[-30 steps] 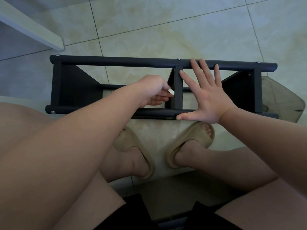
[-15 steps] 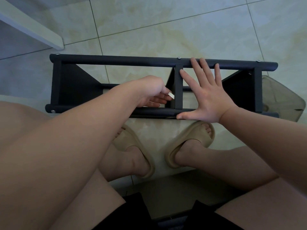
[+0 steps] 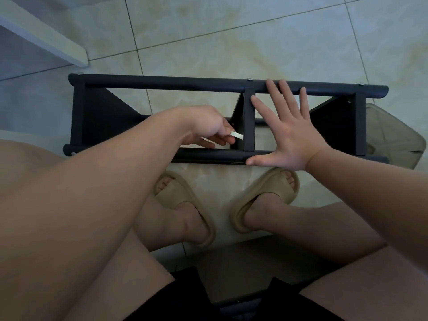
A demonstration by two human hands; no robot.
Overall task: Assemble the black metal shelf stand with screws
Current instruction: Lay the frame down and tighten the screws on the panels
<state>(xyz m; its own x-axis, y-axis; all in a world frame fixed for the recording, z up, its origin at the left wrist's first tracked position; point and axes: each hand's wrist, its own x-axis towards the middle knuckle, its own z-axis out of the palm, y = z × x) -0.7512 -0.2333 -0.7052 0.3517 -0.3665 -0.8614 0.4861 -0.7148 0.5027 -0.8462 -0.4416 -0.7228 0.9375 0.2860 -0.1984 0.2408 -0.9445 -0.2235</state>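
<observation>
Shelf stand point(image 3: 162, 84) lies on beige tiled floor point(image 3: 231, 31).

Pale tool point(image 3: 237, 135) partly inside left hand point(image 3: 208, 128)

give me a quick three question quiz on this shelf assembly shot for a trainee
1. True or false: the right hand lies flat, fingers spread, on the black shelf stand.
2. What does the left hand pinch? A: a small pale tool. B: a hammer. C: nothing.
3. Fill in: the tool's tip is beside the stand's ____ upright.

Key: 1 true; 2 A; 3 middle.
</observation>
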